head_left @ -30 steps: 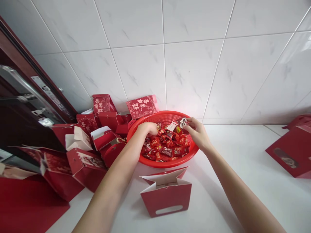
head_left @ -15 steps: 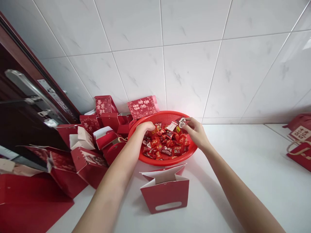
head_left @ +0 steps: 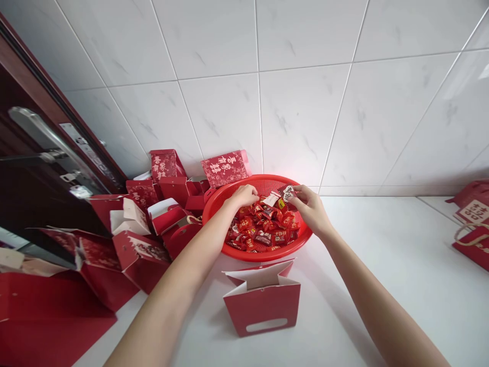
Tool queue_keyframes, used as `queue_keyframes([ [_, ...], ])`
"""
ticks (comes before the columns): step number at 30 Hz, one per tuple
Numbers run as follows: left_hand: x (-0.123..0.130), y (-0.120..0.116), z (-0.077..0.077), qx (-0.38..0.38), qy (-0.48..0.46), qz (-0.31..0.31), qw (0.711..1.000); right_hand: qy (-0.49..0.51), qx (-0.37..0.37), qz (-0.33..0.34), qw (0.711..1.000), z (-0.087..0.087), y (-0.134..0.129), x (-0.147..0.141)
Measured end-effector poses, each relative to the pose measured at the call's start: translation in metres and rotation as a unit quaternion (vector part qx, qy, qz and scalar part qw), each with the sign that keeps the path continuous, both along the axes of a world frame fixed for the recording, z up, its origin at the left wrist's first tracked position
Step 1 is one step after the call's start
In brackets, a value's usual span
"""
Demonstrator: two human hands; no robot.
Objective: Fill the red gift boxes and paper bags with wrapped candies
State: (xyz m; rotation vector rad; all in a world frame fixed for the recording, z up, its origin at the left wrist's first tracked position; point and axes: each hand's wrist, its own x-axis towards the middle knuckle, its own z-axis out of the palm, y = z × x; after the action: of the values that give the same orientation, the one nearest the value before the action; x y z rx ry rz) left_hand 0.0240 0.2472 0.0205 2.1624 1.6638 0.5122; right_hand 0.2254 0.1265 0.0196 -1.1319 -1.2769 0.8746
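Observation:
A red plastic basket holds many wrapped candies, mostly red. Over its back left part is my left hand, fingers curled down at the candies; what they grip, if anything, is hidden. My right hand is at the basket's right side, with a dark candy with a white label pinched between thumb and fingers. In front of the basket an open red paper box stands upright on the white table, its white inside showing at the top.
Several red boxes crowd the left side, many with open flaps. A printed red box leans near the tiled wall. On the far right lie red bags. A dark door with a metal handle is at the left.
My left hand has moved a little right and up over the candies. My right hand still pinches the labelled candy, which has turned slightly. The view has shifted slightly.

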Motion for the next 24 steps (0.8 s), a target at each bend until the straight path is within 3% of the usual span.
queue_keyframes([
  [7,0.024,-0.009,-0.007,-0.017,0.087,-0.082,0.993,-0.021,0.009,-0.005,1.000,-0.001,0.000,0.002],
  [13,0.038,-0.013,-0.010,-0.015,0.155,-0.104,0.982,-0.019,0.009,-0.007,1.000,-0.002,0.000,0.002],
  [17,0.039,-0.014,-0.009,-0.017,0.176,-0.083,0.981,-0.017,0.009,-0.006,1.000,-0.003,0.002,0.003],
  [21,0.038,-0.017,-0.005,-0.004,0.183,-0.083,0.980,0.027,0.018,-0.018,0.999,-0.003,0.003,0.004],
  [24,0.043,-0.021,-0.003,0.029,0.171,-0.127,0.977,0.085,0.034,-0.052,0.994,-0.002,0.003,0.004],
])
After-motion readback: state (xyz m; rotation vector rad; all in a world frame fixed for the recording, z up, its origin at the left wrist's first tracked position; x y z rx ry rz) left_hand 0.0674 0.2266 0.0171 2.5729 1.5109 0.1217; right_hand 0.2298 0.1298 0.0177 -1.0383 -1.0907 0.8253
